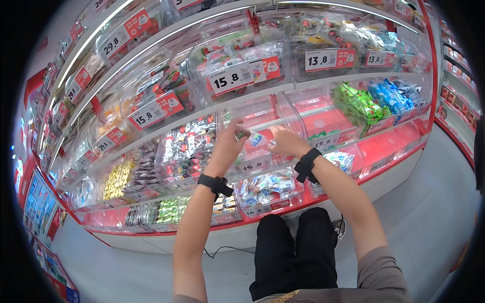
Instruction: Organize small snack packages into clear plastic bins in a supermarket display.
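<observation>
My left hand (230, 144) is raised at a clear plastic bin, fingers curled. A small dark bit shows at its fingertips, too small to name. My right hand (289, 141) faces it, fingers pinched at the edge of a small white-and-blue snack packet (257, 139). The packet sits between both hands, close to the left fingertips. Behind and below them is the clear bin (245, 162) with a 15.8 price label; its pink base shows. Black straps circle both wrists.
Left of my hands, a bin holds dark wrapped sweets (187, 144). Green packets (361, 103) and blue packets (391, 96) fill bins at right. White-blue packets (268, 187) lie in a lower bin. An upper shelf edge (313, 80) runs above my hands. A cable (230, 247) lies on the floor.
</observation>
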A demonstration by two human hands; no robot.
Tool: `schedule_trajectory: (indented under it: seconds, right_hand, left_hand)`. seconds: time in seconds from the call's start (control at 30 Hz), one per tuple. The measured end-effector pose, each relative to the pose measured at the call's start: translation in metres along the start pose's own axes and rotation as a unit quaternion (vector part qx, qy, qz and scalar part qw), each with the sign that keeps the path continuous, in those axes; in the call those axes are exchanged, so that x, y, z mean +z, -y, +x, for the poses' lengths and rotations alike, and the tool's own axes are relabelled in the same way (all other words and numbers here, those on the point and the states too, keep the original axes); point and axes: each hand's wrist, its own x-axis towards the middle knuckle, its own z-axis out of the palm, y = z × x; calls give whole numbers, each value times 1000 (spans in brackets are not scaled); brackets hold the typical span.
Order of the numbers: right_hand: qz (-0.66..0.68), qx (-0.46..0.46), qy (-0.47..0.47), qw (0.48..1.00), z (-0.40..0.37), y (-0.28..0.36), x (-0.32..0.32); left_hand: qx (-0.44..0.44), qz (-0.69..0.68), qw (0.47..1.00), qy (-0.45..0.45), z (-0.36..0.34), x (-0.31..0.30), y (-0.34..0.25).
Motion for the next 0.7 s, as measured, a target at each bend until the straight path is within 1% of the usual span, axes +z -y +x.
schedule_trajectory:
  seconds: [0.07,0.1,0.2,0.23,0.3,0.33,0.4,0.43,0.5,0.53,0.6,0.63,0.7]
  right_hand:
    - [11,37,51,998,5,-5,3]
    - [16,55,77,995,9,-9,5]
    - [53,112,162,979,19,-22,11]
    - [62,120,148,980,18,-21,12]
    - [75,134,120,981,15,-17,10]
    - [59,136,72,986,13,-15,8]
    - [28,141,-22,989,7,-11,7]
    - [51,115,-75,989,5,-13,10]
    - [98,58,-182,977,3,-14,13]
    - [136,51,-206,968,3,-13,13]
    - [211,37,-252,944,3,-13,13]
    - [263,49,-232,935,5,-16,11]
    - [363,72,-194,909,8,-22,1]
  left_hand:
    - [55,32,998,13,0,9,8]
    - [34,-7,999,37,0,12,7]
    - [68,50,990,117,0,20,13]
    - [41,80,984,151,0,21,11]
    - [56,134,971,188,-3,19,9]
    - [64,159,963,208,-4,20,10]
    - [83,138,967,198,-7,24,17]
    - [92,128,969,192,-9,24,21]
    - [77,126,968,204,-7,23,24]
    - [69,126,967,211,-7,21,26]
    - [47,123,961,241,-5,18,32]
    - [37,121,958,256,-6,18,34]
    - [52,123,965,228,-8,19,36]
